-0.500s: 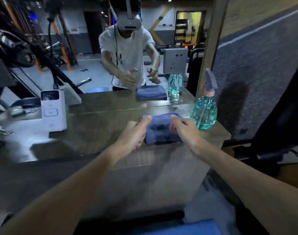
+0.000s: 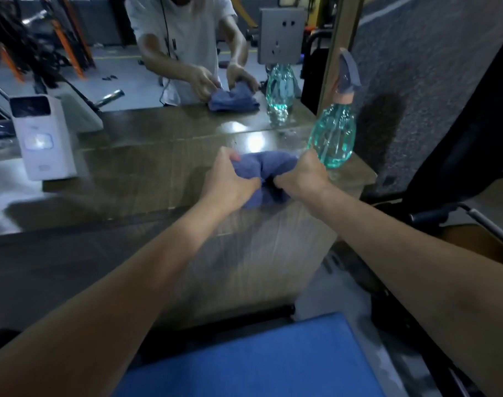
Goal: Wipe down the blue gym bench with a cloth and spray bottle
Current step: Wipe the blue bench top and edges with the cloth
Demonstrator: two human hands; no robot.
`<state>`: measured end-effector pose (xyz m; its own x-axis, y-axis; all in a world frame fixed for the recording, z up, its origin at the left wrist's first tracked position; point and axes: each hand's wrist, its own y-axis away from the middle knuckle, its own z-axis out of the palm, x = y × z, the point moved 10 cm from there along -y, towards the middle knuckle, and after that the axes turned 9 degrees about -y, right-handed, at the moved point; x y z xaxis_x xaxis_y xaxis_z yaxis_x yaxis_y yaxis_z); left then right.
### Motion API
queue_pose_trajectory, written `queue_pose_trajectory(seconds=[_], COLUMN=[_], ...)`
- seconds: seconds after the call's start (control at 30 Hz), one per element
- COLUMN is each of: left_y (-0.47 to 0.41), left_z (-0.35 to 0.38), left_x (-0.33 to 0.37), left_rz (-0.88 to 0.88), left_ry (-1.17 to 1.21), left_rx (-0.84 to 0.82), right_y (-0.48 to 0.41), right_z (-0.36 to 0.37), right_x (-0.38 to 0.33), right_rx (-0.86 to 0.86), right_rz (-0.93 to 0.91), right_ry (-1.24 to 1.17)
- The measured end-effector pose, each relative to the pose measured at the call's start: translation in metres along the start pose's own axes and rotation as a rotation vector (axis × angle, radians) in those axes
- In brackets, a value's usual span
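Note:
A blue cloth (image 2: 263,170) lies bunched at the front edge of a wooden ledge (image 2: 147,173). My left hand (image 2: 229,181) grips its left part and my right hand (image 2: 303,176) grips its right part, both with fingers curled round the fabric. Just right of my right hand a teal spray bottle (image 2: 334,136) with a grey trigger head stands upright on the ledge. The blue gym bench (image 2: 259,362) shows at the bottom of the view, below my forearms.
A mirror behind the ledge shows a person in a white shirt, the cloth and the bottle. A white device (image 2: 43,138) stands on the ledge at left. A black frame and a metal bar (image 2: 485,222) are at right.
Both hands have closed on the cloth and bunched it up toward the ledge's front edge; earlier the fingers only touched the folded cloth. The view has tilted down, showing more of the bench.

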<state>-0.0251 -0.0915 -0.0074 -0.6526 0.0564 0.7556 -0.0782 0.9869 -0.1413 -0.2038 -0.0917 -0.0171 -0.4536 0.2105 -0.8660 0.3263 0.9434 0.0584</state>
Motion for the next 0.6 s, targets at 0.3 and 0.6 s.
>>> queue_pose_trajectory(seconds=[0.3, 0.6], left_y=[0.141, 0.246], left_z=[0.083, 0.3], left_x=[-0.025, -0.101], left_rz=[-0.334, -0.264], left_ry=[0.778, 0.709], left_rx=[0.004, -0.224], right_y=[0.097, 0.135], right_z=[-0.054, -0.076], right_x=[0.103, 0.371], right_rx=[-0.238, -0.133], right_rz=[-0.062, 0.102], right_ry=[-0.605, -0.641])
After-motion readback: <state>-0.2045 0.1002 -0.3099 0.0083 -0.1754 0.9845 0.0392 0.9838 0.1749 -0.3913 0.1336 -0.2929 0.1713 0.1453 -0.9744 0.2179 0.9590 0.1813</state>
